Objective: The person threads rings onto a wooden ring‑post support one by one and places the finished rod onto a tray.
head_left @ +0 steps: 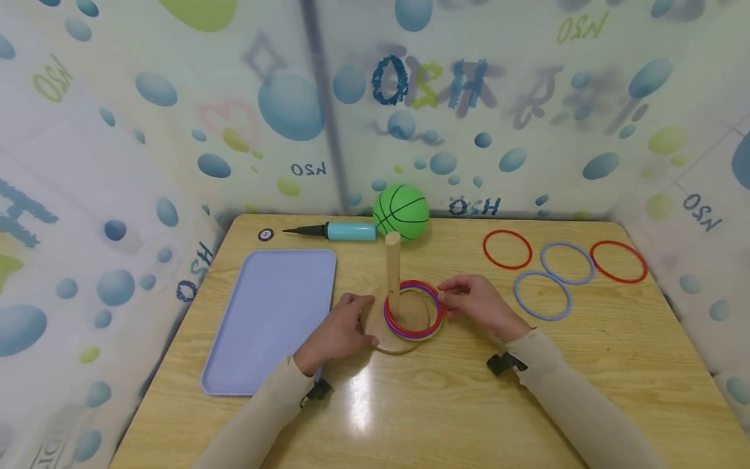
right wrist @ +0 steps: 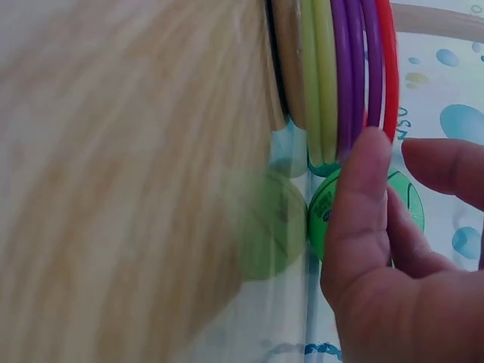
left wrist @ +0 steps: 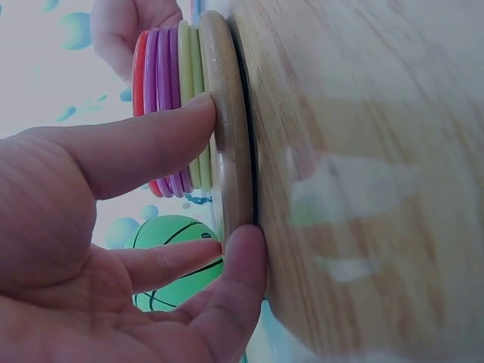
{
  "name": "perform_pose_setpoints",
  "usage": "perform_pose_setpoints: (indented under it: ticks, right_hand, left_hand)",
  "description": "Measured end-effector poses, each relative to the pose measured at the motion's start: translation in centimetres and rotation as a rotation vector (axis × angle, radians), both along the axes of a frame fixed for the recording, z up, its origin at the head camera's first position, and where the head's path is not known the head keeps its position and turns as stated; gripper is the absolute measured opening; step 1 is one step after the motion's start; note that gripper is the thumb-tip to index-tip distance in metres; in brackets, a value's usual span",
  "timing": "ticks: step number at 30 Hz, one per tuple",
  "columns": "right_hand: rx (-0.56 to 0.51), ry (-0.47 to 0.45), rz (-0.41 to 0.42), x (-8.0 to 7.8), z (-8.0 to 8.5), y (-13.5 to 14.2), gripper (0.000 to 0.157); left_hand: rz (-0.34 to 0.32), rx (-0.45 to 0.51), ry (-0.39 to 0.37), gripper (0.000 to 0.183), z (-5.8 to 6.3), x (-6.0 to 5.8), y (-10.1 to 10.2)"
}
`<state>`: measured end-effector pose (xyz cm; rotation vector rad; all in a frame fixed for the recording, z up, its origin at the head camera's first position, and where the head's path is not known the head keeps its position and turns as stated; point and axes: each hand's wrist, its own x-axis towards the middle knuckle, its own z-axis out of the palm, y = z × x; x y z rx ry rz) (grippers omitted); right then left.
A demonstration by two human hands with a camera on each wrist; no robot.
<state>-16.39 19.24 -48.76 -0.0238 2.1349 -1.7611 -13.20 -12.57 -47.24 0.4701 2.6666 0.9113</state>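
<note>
A round wooden base with an upright peg (head_left: 393, 267) stands mid-table. Around the peg lies a stack of rings: a red ring (right wrist: 389, 68) on top, purple rings (right wrist: 354, 76) under it, yellow-green rings (right wrist: 325, 83) lowest. At the base's left edge, my left hand (head_left: 342, 329) grips the wooden rim (left wrist: 231, 144) between thumb and fingers. On the stack's right side is my right hand (head_left: 477, 303). One of its fingertips (right wrist: 372, 144) touches the rings, while another stands slightly apart from the red one.
Left of the base lies a lilac tray (head_left: 281, 312). Behind are a green ball (head_left: 401, 212), a blue hand pump (head_left: 350, 231) and a small dark disc (head_left: 266, 234). Several loose rings, including a red ring (head_left: 507, 267) and a blue ring (head_left: 543, 318), lie at right.
</note>
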Motion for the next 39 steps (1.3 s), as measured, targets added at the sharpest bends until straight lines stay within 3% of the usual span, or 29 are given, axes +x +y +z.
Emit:
perform_pose_setpoints:
  ticks: [8, 20, 31, 39]
  right_hand:
    - [0.004, 0.059, -0.004, -0.5, 0.5, 1.2, 0.040]
    - [0.044, 0.100, -0.025, -1.6, 2.6, 4.1, 0.049]
    - [-0.003, 0.171, -0.114, -3.7, 4.0, 7.5, 0.042]
    - [0.132, 0.205, -0.125, -5.3, 3.7, 10.3, 0.053]
  left_hand:
    - [0.004, -0.002, -0.002, 0.089, 0.2, 0.0, 0.0]
    - [0.014, 0.001, -0.003, 0.089, 0.3, 0.1, 0.0]
    - [0.016, 0.002, -0.013, 0.089, 0.3, 0.2, 0.1]
    - [0.015, -0.007, -0.013, 0.089, 0.3, 0.1, 0.2]
